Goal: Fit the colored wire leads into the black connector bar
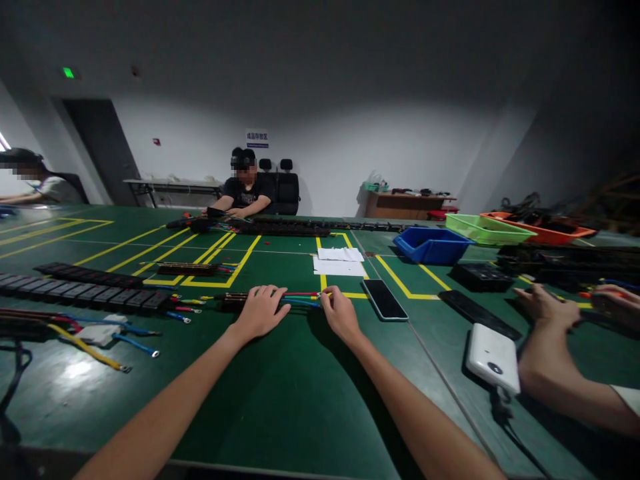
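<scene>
A black terminal strip (233, 302) with coloured wires lies on the green table in front of me. My left hand (263, 312) covers its right part, fingers bent over the far side and thumb on the near side. Red and blue wires (303, 301) run from the strip to the right. At their lugged ends, my right hand (339, 310) pinches with thumb and forefinger; the exact grip is partly hidden. Just right of that hand lies a dark-screened smartphone (385, 299). White papers (340, 262) lie beyond it.
Several similar black strips (85, 293) with lugged cables lie to the left. A blue bin (433, 245), green tray (487, 229) and white power bank (494, 358) are on the right. A co-worker's hands (547, 307) work at the right; another person (247, 190) sits opposite.
</scene>
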Available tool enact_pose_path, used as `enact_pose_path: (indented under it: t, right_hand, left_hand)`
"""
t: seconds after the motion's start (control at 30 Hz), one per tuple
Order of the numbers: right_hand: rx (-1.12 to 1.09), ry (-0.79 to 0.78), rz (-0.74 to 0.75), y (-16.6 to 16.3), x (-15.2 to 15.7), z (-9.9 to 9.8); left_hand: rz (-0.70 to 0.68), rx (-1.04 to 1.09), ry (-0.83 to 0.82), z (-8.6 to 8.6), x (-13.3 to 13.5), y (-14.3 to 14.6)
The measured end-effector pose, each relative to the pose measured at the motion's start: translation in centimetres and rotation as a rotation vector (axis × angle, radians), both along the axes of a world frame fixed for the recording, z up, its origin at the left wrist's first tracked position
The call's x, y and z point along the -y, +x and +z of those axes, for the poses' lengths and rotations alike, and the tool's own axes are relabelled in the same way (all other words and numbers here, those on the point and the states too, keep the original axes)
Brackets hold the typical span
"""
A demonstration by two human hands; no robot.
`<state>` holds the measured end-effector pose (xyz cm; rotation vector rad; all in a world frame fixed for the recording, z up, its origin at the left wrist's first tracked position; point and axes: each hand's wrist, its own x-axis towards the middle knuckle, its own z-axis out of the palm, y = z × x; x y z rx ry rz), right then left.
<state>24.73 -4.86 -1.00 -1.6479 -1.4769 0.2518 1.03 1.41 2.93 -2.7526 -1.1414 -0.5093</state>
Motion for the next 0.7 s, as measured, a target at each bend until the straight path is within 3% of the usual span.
enact_pose_path:
  t: [0.7]
  right_hand:
    - [0.105, -0.023, -0.006, 0.03, -0.21, -0.29]
  left_hand:
    - [-0.004, 0.152, 0.0, -1.14, -0.16, -0.74]
